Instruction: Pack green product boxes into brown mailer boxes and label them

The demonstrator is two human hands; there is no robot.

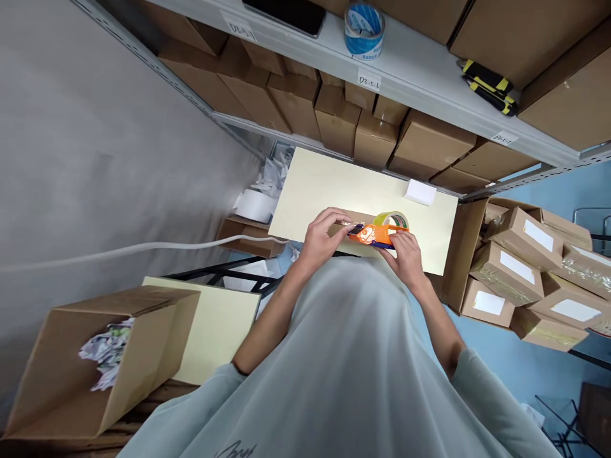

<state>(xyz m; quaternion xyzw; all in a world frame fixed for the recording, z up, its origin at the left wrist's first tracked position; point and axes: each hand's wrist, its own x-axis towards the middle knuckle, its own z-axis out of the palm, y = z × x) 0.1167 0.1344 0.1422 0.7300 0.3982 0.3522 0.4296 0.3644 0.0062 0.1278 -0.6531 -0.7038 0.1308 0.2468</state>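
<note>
My right hand (405, 256) is closed round an orange tape dispenser (377, 233) carrying a roll of clear tape (392, 220). The dispenser lies on a small brown cardboard box (351, 219), mostly hidden under my hands, near the front edge of a pale yellow table (334, 184). My left hand (324, 235) rests curled on the box's left part, fingertips touching the dispenser's front end. My grey shirt hides the table's near edge.
A white pad (421, 191) lies at the table's back right. Metal shelves with brown boxes (334, 114), a blue tape roll (364, 28) and a yellow-black knife (489, 86) stand behind. Sealed labelled parcels (520, 273) pile up on the right; an open carton with crumpled paper (102, 356) is at left.
</note>
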